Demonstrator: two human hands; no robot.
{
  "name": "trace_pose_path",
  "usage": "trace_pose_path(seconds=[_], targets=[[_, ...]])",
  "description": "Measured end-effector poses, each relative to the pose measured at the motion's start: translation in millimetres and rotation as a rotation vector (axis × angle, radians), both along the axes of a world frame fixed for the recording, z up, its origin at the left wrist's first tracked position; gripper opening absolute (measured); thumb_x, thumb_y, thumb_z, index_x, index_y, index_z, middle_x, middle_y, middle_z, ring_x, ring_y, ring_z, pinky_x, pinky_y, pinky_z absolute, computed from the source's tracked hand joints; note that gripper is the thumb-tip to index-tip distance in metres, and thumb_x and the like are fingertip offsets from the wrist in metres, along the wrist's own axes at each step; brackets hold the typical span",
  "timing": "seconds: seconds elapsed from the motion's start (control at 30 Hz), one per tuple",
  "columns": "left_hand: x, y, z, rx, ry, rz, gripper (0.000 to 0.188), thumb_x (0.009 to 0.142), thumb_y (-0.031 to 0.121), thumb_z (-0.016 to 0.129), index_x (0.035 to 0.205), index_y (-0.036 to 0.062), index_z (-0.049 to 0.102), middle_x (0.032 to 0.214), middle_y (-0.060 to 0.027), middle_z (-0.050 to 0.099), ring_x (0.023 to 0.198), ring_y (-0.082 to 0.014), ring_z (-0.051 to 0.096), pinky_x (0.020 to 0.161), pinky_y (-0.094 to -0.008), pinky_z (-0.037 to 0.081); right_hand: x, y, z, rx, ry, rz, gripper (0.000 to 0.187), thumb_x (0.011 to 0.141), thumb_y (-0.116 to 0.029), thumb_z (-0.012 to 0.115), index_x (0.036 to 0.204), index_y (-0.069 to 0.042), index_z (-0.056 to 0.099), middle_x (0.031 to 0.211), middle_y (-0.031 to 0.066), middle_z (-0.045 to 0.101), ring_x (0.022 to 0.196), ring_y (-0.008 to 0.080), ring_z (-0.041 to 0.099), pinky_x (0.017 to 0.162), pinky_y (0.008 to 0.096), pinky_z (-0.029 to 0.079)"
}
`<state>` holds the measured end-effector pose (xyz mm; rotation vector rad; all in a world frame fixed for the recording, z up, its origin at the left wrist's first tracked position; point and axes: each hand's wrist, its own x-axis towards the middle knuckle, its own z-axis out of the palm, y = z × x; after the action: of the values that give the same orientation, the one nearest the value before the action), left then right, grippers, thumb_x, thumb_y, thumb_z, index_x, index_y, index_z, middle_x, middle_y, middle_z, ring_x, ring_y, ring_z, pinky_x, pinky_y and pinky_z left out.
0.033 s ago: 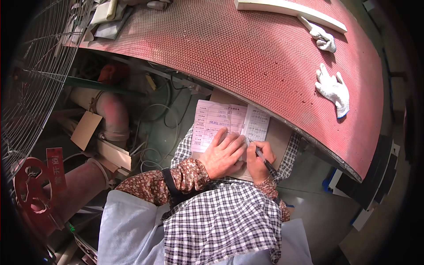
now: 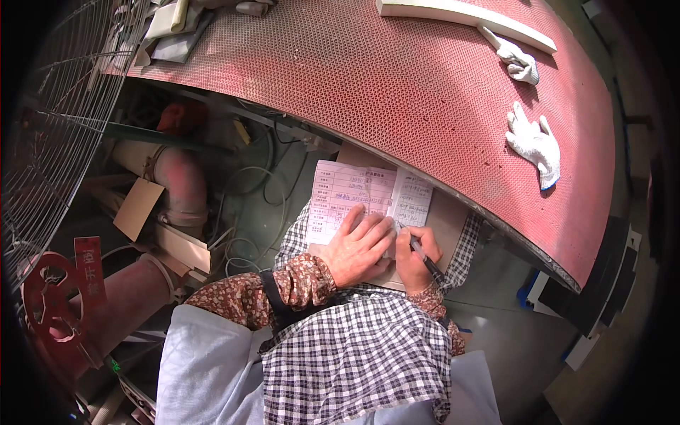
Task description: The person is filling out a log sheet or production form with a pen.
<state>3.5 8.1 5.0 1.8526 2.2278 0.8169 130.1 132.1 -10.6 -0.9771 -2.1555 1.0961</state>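
My right hand (image 2: 419, 261) grips a dark pen (image 2: 427, 262), its tip down at the lower part of a white written page (image 2: 412, 195). Flat over the papers lies my left hand (image 2: 360, 248), fingers stretched out and pointing up and right. Its fingertips rest on the lower part of a pink printed form (image 2: 352, 185) with handwriting in its rows. Form and page lie side by side on a brown board (image 2: 445, 219) on my lap, above a black-and-white checked apron (image 2: 354, 354). My left hand hides part of both papers.
A red mesh-covered table (image 2: 340, 64) overhangs the board's far side. On it lie two white gloves (image 2: 535, 145), a pale curved strip (image 2: 467, 21) and folded cloths (image 2: 173, 32). At left are a wire fan guard (image 2: 71, 106), thick pipes (image 2: 134, 294) and a red valve wheel (image 2: 53, 297).
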Motion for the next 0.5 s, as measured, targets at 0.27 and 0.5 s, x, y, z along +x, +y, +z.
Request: trace_pose_path(seconds=[0.27,0.5], targets=[[0.8,-0.6,0.1,-0.006,0.001,0.006,0.055,0.077,0.031,0.082,0.123,0.0047,0.068,0.137,-0.0111,0.062,0.131,-0.0284,0.057,0.12,-0.0591,0.035,-1.3,0.3,1.8,0.021,0.009,0.005,0.013,0.09,-0.011,0.074,0.088,-0.002,0.065,0.069,0.0125,0.065,0.057,0.0249,0.064,0.055,0.0386,0.052],[0.7,-0.4,1.1,-0.006,0.004,0.005,0.055,0.078,0.031,0.082,0.124,0.0048,0.068,0.137,-0.0111,0.061,0.131,-0.0284,0.057,0.119,-0.0587,0.036,1.3,0.6,0.2,0.003,0.028,0.0,0.014,0.091,-0.012,0.074,0.089,-0.002,0.065,0.069,0.0116,0.066,0.057,0.0231,0.063,0.055,0.0375,0.051]])
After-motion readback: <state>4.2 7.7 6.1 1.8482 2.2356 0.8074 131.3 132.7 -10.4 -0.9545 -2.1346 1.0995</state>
